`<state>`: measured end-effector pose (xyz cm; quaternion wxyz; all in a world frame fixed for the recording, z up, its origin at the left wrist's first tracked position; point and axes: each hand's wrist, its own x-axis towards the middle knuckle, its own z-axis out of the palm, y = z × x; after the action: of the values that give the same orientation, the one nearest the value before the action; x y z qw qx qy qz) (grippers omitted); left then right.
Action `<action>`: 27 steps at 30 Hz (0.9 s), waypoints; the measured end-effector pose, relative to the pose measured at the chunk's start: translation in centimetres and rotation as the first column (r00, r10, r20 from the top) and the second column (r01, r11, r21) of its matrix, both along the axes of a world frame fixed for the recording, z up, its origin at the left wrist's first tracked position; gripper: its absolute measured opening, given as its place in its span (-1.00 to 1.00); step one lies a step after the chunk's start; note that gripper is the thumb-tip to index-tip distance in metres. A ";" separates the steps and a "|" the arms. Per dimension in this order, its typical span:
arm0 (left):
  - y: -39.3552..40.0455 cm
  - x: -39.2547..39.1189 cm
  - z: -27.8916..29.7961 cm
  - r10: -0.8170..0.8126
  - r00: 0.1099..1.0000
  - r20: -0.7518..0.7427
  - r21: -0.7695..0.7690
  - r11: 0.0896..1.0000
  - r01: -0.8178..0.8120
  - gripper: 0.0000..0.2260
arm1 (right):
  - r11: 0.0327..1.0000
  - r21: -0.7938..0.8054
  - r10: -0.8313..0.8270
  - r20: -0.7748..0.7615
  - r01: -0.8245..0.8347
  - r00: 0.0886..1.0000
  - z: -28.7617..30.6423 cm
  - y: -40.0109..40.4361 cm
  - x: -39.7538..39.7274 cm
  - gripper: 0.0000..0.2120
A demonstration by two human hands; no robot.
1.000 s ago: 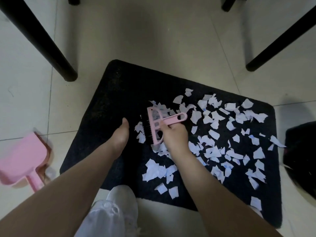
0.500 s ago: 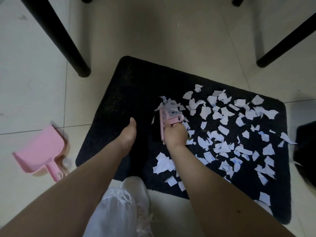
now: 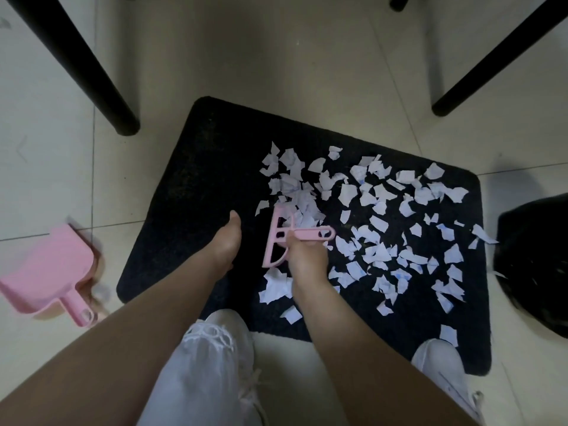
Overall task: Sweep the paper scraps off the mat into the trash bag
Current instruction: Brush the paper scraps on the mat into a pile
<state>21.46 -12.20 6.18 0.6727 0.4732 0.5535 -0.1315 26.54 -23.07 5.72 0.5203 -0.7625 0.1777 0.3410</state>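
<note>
While left hand (image 3: 226, 241) presses mat (image 3: 190, 192) (fingers flat) — right hand (image 3: 302, 256) grips brush (image 3: 278, 238).

We see the torn white paper scraps (image 3: 381, 222) spread over the right half of the black rectangular floor mat (image 3: 190, 192). The pink plastic dustpan (image 3: 49, 269) lies on the tiles left of it, the black trash bag (image 3: 534, 265) right.

No readable text, labels, brands or nos. anywhere. Paper scraps (image 3: 381, 216) show faint blue marks, too blurred to read as writing. Pink brush (image 3: 278, 238), pink dustpan (image 3: 49, 272), black mat (image 3: 196, 179) and trash bag (image 3: 534, 265): no legible print.
</note>
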 end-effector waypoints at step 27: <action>-2.5 0.1 -2.7 -0.189 0.981 -0.044 -0.065 0.981 0.185 -0.39 | 0.921 -0.112 0.355 -0.158 -0.374 0.921 -0.7 -8.4 -1.9 -0.87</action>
<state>21.55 -14.74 3.50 0.6572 0.4992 0.5190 -0.2226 24.67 -31.52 5.03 0.3798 -0.7921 0.0904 0.4693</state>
